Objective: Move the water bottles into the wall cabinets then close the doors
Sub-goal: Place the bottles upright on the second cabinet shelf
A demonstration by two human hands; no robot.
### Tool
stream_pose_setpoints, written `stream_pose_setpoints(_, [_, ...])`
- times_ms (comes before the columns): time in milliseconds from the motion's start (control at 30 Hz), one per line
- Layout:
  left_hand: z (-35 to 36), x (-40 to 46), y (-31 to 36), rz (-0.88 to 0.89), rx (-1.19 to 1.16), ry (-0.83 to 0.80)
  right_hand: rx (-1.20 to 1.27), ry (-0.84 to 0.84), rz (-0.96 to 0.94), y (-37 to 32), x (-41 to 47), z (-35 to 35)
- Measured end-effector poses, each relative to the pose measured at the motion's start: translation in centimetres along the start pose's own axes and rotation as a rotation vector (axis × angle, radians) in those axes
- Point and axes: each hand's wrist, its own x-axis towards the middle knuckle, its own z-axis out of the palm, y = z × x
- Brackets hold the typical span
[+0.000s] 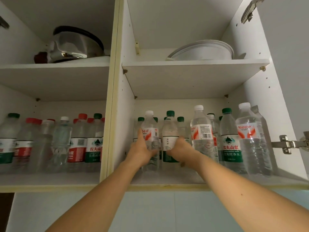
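I look up into two open wall cabinets. My left hand [142,149] grips a white-capped water bottle with a red and white label [150,131] on the lower shelf [167,180] of the right cabinet. Beside it my right hand [181,150] grips a green-capped bottle with a white label [169,131]. Both bottles stand upright near the shelf's left front. Several more bottles fill the right cabinet [229,141] and the left cabinet's lower shelf [78,143].
A steel pot with a lid [75,45] sits on the left upper shelf. White bowls [203,50] are on the right upper shelf. Door hinges [287,144] jut from the right wall. A cream divider [110,97] separates the cabinets.
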Motion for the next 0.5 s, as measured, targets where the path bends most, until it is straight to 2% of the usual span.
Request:
stream_pose_setpoints(100, [0.4,0.0,-0.4,-0.029,0.110,0.078,0.038,-0.117,0.019,0.2,0.7,-0.5])
stream_pose_setpoints(233, [0.8,-0.1,-0.1,-0.082,0.361,0.195,0.015,-0.156,-0.023,0.2,1.9,0.1])
stream_pose_setpoints(400, [0.2,-0.6,0.4,-0.100,0.402,0.121,-0.016,-0.164,-0.070,0.3,3.2,1.5])
stream_pose_setpoints(500, [-1.5,-0.1,1.6,0.027,0.492,0.132,-0.028,-0.185,-0.097,0.3,3.6,1.4])
